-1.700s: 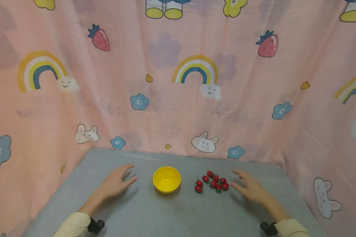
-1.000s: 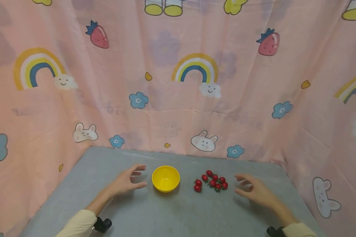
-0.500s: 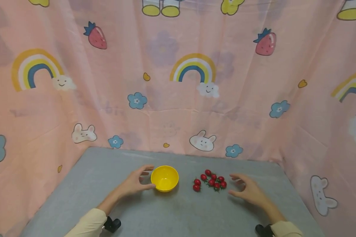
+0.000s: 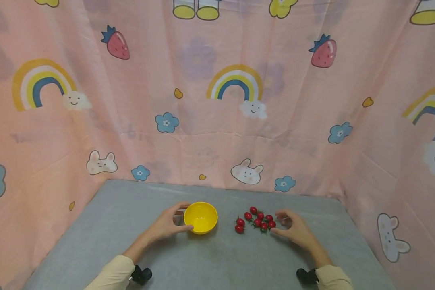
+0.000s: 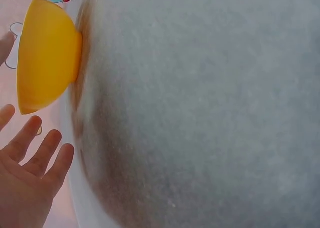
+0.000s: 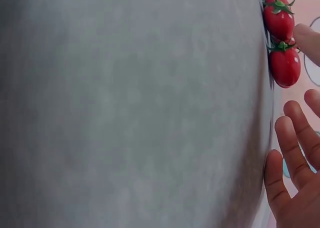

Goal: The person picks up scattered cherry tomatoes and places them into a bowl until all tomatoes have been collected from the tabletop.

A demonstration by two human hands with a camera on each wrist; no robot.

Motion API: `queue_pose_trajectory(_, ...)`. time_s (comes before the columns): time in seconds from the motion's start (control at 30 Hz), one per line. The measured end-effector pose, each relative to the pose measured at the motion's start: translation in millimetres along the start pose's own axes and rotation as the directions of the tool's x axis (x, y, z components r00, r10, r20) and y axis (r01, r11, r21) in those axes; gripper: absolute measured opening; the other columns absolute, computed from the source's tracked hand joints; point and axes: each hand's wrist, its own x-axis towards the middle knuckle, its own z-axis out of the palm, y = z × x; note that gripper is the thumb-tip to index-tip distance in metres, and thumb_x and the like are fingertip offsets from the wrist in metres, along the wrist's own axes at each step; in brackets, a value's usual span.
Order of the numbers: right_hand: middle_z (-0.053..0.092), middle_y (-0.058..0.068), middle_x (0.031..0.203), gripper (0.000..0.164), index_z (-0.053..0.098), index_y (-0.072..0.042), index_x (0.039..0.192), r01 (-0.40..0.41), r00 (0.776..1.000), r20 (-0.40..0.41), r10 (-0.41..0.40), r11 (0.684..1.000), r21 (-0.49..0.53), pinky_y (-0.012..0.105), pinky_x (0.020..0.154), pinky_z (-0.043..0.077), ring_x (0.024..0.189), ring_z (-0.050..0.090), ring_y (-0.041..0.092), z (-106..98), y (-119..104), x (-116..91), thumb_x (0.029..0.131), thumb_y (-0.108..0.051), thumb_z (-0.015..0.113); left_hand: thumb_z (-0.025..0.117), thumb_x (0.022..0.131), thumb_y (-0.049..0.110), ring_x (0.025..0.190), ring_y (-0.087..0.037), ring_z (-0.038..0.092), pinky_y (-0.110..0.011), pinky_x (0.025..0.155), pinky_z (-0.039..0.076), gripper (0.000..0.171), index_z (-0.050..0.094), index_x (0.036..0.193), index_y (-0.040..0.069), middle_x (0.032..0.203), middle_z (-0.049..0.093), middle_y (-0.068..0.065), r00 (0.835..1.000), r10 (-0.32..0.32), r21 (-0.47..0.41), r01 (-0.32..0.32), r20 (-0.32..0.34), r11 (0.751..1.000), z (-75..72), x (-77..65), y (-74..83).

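A yellow bowl [image 4: 201, 218] stands on the grey tabletop, and my left hand [image 4: 165, 224] is at its left side with thumb and fingers spread. In the head view the thumb tip overlaps the bowl's near rim; the left wrist view shows relaxed fingers [image 5: 48, 150] beside the yellow wall [image 5: 47, 57]. Right of the bowl lie several small red cherry tomatoes [image 4: 257, 222] with green stems. My right hand [image 4: 296, 230] reaches in from their right, thumb tip close to the rightmost one. Loosely extended fingers [image 6: 290, 143] show below two tomatoes [image 6: 285, 67] in the right wrist view.
Pink patterned cloth [image 4: 195, 153] hangs behind the table [image 4: 217, 262] and along both sides. Two tomatoes [image 4: 239, 225] lie slightly apart, between the bowl and the main cluster. Each wrist wears a black camera mount [image 4: 141, 275] by a cream sleeve [image 4: 112, 274].
My left hand has moved right, up to the bowl's side. The right hand drew back a little, then came left to the tomatoes. Bowl and tomatoes keep their places.
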Motion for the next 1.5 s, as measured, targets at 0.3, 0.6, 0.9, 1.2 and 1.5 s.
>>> queue_pose_trajectory(0.3,0.067,0.004,0.102,0.039,0.070,-0.005,0.106,-0.033,0.999,0.010,0.033,0.999,-0.018,0.039,0.080,0.054,0.091,0.063,0.022,5.0,-1.8,2.6,0.078,-0.021,0.090,0.085,0.085,0.033,0.124,-0.037,0.055,-0.053,0.099,0.048,0.075,0.049,0.147,0.010,0.146,0.052,-0.013,1.000,0.002,0.009,-0.002,0.007,1.000,1.2,1.1,-0.4)
queue_pose_trajectory(0.6,0.066,0.000,0.093,0.029,0.070,-0.006,0.100,-0.003,1.000,0.027,0.004,1.000,-0.014,0.032,0.073,0.053,0.083,0.061,0.019,5.4,-1.1,5.5,0.079,-0.013,0.088,0.084,0.085,0.037,0.122,-0.036,0.056,-0.050,0.098,0.050,0.075,0.050,0.147,0.011,0.145,0.053,-0.012,1.000,0.013,0.021,-0.013,0.011,1.000,3.2,2.3,-1.6)
queue_pose_trajectory(0.9,0.065,0.000,0.092,0.024,0.069,-0.006,0.099,0.032,0.999,0.024,-0.031,0.999,-0.027,0.031,0.070,0.052,0.081,0.060,0.020,5.8,-2.5,4.8,0.081,-0.008,0.085,0.085,0.084,0.037,0.123,-0.036,0.056,-0.050,0.099,0.050,0.076,0.050,0.147,0.011,0.146,0.052,-0.012,1.000,-0.008,0.032,0.007,0.011,0.999,3.7,3.6,0.6)
queue_pose_trajectory(1.2,0.063,0.000,0.089,0.023,0.069,-0.007,0.100,0.018,1.000,0.013,-0.018,0.999,-0.032,0.029,0.063,0.048,0.078,0.057,0.018,3.3,-5.1,7.0,0.081,-0.008,0.082,0.085,0.085,0.032,0.124,-0.036,0.055,-0.052,0.099,0.049,0.076,0.049,0.147,0.011,0.146,0.052,-0.012,1.000,-0.014,0.027,0.014,0.019,1.000,3.6,6.1,2.3)
queue_pose_trajectory(1.5,0.063,0.002,0.090,0.023,0.069,-0.008,0.101,0.022,1.000,0.021,-0.021,0.999,-0.026,0.030,0.063,0.049,0.080,0.057,0.020,-1.2,-7.6,7.1,0.082,-0.005,0.081,0.086,0.084,0.031,0.125,-0.037,0.055,-0.052,0.100,0.048,0.080,0.046,0.149,0.009,0.147,0.050,-0.014,0.999,0.001,0.029,-0.003,0.038,1.000,2.4,4.7,2.2)
